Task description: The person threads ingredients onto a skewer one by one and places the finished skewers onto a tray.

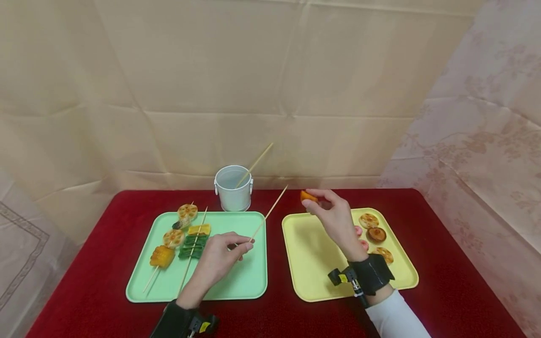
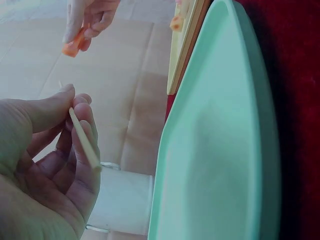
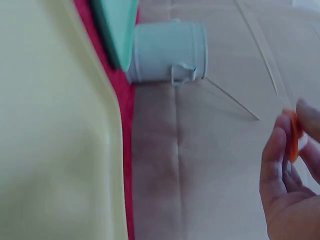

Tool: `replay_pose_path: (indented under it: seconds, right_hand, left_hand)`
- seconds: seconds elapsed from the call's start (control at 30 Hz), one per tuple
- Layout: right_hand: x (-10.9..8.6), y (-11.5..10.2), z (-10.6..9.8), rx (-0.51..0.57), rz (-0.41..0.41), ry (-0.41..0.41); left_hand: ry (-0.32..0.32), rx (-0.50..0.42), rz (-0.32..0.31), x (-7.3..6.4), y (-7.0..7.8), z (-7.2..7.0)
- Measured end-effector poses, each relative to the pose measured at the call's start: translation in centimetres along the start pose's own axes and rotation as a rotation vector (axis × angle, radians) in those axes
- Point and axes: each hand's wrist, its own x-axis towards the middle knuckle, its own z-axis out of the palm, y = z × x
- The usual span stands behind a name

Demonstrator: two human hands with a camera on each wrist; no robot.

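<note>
In the head view my left hand (image 1: 221, 256) is over the green tray, pinching a bare bamboo skewer (image 1: 270, 213) between thumb and fingers. The skewer's pointed end slants up and to the right; its blunt end shows close in the left wrist view (image 2: 85, 140). My right hand (image 1: 336, 218) is raised above the far edge of the yellow tray. Its thumb and fingertips pinch a small orange food piece (image 3: 293, 135), resembling a carrot slice. The orange piece is apart from the skewer, to the right of its tip in the head view.
The green tray (image 1: 249, 286) bears two loaded skewers, one with corn (image 1: 162, 257) and lotus slices, one with folded greens (image 1: 193, 247). On the yellow tray (image 1: 304, 286) lie lotus slices (image 1: 369, 220), a mushroom (image 1: 376, 234) and pink pieces. A white bucket (image 1: 235, 199) behind holds a skewer.
</note>
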Motion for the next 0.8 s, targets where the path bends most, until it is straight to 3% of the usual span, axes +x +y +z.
replay_pose_path:
  seconds: [0.3,0.8]
  right_hand:
    - [0.9,0.3,1.1,0.261,0.132,0.045]
    - [0.9,0.3,2.1,0.414,0.187,-0.024]
  left_hand:
    - [-0.008,-0.011,-0.028,0.0,-0.2,-0.1]
    - [-0.056,0.013,0.008,0.0,-0.8,-0.1]
